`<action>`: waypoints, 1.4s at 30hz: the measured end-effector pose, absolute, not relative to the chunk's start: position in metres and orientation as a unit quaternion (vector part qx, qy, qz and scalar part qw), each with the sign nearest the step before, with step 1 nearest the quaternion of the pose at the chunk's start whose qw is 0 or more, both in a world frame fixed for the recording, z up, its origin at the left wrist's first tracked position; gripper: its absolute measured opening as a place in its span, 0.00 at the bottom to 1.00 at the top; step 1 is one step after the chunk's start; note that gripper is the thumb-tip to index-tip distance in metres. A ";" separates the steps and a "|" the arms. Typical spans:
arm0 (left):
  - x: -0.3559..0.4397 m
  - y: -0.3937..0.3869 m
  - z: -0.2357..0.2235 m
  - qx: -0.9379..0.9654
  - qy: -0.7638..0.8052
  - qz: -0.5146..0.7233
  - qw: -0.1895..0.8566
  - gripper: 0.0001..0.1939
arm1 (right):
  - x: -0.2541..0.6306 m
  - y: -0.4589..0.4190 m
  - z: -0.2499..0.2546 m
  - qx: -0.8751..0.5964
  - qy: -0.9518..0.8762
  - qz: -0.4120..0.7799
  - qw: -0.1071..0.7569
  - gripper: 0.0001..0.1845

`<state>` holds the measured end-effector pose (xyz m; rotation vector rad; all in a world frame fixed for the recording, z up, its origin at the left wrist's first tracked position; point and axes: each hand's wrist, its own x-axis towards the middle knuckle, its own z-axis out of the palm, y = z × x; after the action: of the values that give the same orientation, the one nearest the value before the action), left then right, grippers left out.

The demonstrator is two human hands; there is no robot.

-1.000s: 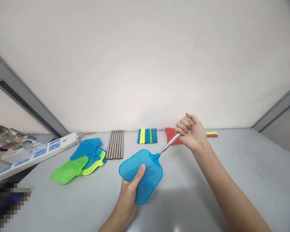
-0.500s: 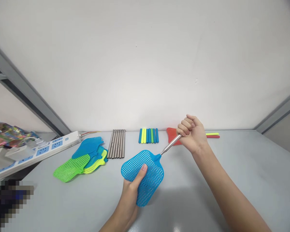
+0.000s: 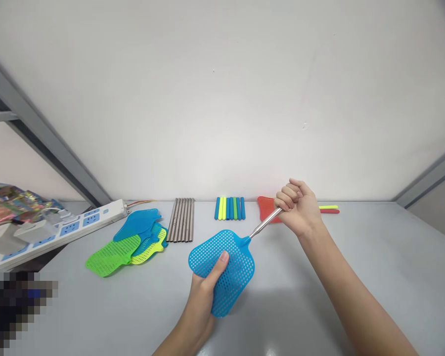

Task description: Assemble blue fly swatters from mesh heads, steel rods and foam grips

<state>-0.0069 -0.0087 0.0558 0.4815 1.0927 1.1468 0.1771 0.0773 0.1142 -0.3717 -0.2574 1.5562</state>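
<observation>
My left hand [image 3: 209,291] grips a blue perforated fly swatter head [image 3: 228,277], thumb on its upper face and fingers mostly hidden beneath. A shiny metal telescopic rod [image 3: 265,222] meets the neck of this head and runs up to the right. Around the rod's far end my right hand [image 3: 296,205] is closed in a fist, so that end is hidden. Behind my right hand lies a red swatter head [image 3: 266,208], partly covered. To the right of the fist, a yellow grip [image 3: 328,207] and a red grip [image 3: 330,211] stick out.
Several metal rods [image 3: 181,220] lie side by side near the wall, with a row of coloured grips [image 3: 230,208] to their right. Loose swatter heads overlap at the left, a green one [image 3: 113,254] in front. Beyond them sits a white power strip [image 3: 111,212] with plugs.
The whole view has shifted slightly, so things appear a little farther right. Both hands keep the same hold on the swatter head and rod.
</observation>
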 end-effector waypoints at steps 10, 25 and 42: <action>-0.009 -0.008 0.052 0.225 0.463 0.512 0.687 0.24 | 0.178 0.077 0.113 -0.168 -0.114 0.696 0.689 0.21; -0.011 -0.006 0.050 0.215 0.439 0.523 0.698 0.25 | 0.177 0.077 0.113 -0.181 -0.127 0.694 0.685 0.21; -0.010 -0.008 0.055 0.203 0.467 0.518 0.688 0.25 | 0.177 0.076 0.114 -0.161 -0.144 0.691 0.689 0.21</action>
<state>-0.0097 -0.0078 0.0547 0.4539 1.0446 1.1589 0.1768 0.0764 0.1136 -0.3590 -0.3229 1.5465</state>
